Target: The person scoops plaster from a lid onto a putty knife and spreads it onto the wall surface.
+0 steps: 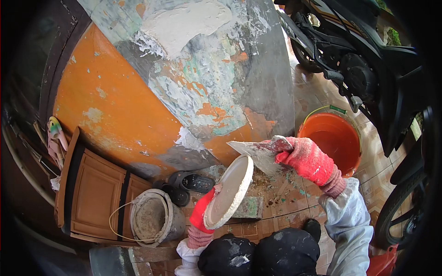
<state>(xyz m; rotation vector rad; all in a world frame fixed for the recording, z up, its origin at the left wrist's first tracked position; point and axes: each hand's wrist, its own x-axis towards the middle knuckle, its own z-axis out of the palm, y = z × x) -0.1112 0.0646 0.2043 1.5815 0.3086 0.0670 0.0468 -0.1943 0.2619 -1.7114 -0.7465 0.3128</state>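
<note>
My left hand [201, 214], in a red knitted glove, grips a round plaster-smeared lid [229, 192] by its edge, tilted steeply. My right hand [306, 158], also gloved in red, is closed around the handle of a wide, flat metal trowel [255, 152]. The trowel's blade points left, close to the lid's upper edge; whether they touch I cannot tell. Ahead stands a wall [124, 106] of flaking orange, grey and pale green paint. High on it spreads a thick white patch of plaster [184, 25].
An orange bucket [329, 138] stands right of my right hand, near a parked motorcycle [359, 69]. At left are a plaster-crusted bucket [154, 218], dark sandals [197, 182] and a brown wooden cabinet [99, 193]. A block [248, 208] and paint flakes lie on the tiled floor.
</note>
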